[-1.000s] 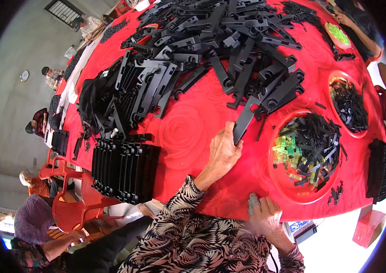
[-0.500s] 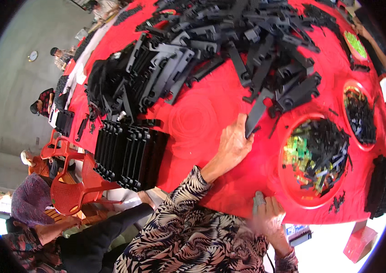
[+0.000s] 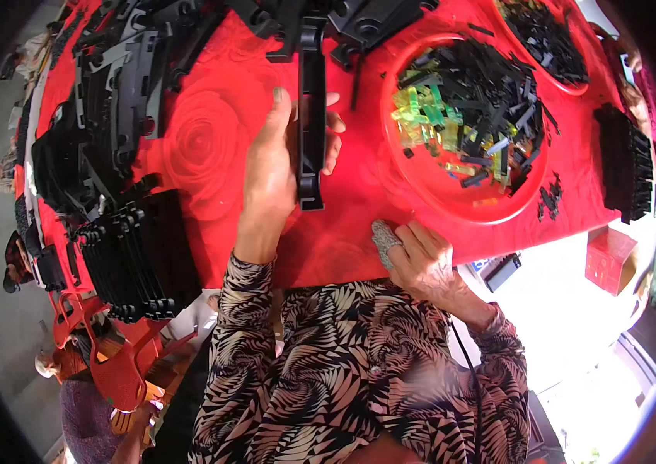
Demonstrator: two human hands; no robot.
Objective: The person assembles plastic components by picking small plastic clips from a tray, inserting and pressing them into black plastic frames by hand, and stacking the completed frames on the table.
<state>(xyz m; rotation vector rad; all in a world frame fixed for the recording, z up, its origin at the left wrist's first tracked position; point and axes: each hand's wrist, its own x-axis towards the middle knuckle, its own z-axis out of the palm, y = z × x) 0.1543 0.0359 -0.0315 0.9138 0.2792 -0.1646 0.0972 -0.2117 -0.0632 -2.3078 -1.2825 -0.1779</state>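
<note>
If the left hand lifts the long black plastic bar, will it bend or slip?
The long black plastic bar looks moulded and straight, so probably stiff. It seems thin, likely light for its length. The left hand wraps its middle, so it should balance; the matte surface suggests little slipping.

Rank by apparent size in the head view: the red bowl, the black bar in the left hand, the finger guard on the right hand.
1. Red bowl, clearly largest.
2. Black bar, long and narrow, held in the left hand.
3. Finger guard on the right hand, smallest.

Black plastic strip [image 3: 311, 116], red rose-patterned tablecloth [image 3: 204, 139], red bowl [image 3: 420, 174].
</note>
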